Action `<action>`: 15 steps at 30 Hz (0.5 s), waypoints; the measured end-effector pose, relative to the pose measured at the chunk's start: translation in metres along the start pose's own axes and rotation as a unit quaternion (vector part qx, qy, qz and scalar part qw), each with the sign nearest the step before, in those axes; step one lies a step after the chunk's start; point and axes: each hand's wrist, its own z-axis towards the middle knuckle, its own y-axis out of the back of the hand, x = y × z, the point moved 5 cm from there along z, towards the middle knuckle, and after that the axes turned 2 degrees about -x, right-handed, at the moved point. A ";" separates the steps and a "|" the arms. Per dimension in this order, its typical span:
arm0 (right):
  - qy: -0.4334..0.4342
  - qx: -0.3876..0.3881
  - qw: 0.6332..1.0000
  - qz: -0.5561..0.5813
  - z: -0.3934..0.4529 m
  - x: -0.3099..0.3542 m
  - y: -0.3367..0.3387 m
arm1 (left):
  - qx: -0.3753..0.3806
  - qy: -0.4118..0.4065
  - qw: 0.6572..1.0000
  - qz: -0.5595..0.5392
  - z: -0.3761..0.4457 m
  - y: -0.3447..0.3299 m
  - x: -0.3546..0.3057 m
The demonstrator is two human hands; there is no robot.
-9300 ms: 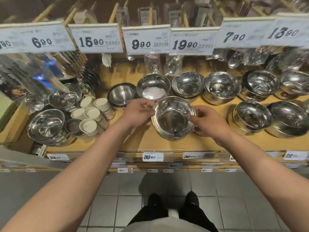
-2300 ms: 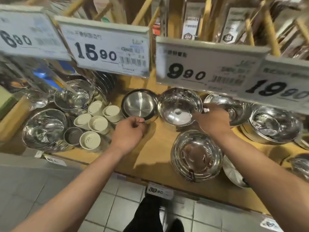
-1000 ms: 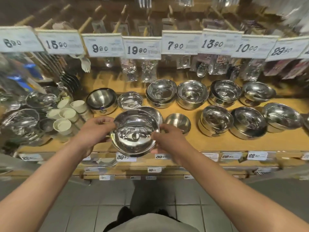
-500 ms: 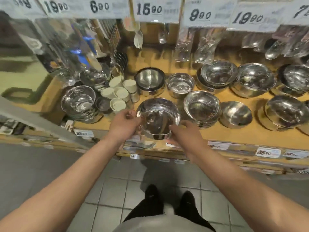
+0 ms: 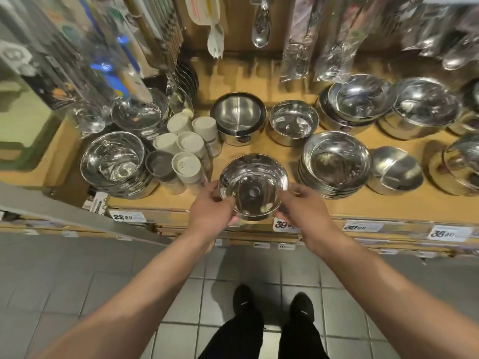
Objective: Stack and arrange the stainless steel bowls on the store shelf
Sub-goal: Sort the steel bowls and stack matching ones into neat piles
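Item, in hand: one stainless steel bowl (image 5: 253,186), mouth up, at the front edge of the wooden shelf (image 5: 259,149). My left hand (image 5: 211,209) grips its left rim, fingers curled round the side; my right hand (image 5: 302,207) grips the right rim the same way. Whether its base touches the shelf I cannot tell.

Item, just right of it: a stack of shallow steel bowls (image 5: 335,164), nested, upright.

Item, right of that stack: a single small matte bowl (image 5: 395,171), tilted.

Item, behind my bowl: a dark-rimmed steel bowl (image 5: 238,117), and beside it a small shiny bowl (image 5: 293,123).

Item, back right: two larger stacks of bowls (image 5: 359,101) (image 5: 425,106).

Item, left of my bowl: a cluster of white-lidded shakers (image 5: 186,141), then more large steel bowls (image 5: 112,161).

Item, shelf front: price tags (image 5: 285,225).

Item, above: hanging packaged utensils (image 5: 261,23), blurred.
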 end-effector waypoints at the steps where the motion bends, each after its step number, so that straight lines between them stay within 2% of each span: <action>1: 0.010 -0.001 1.000 -0.018 0.003 -0.001 0.000 | -0.004 0.000 1.000 -0.002 0.002 -0.003 0.000; 8: 0.043 0.024 0.996 -0.075 0.006 -0.008 -0.001 | -0.014 0.000 1.000 -0.008 0.009 -0.014 -0.004; 15: 0.029 0.030 0.998 -0.044 0.010 -0.015 -0.003 | 0.000 0.003 1.000 -0.025 0.011 -0.012 -0.001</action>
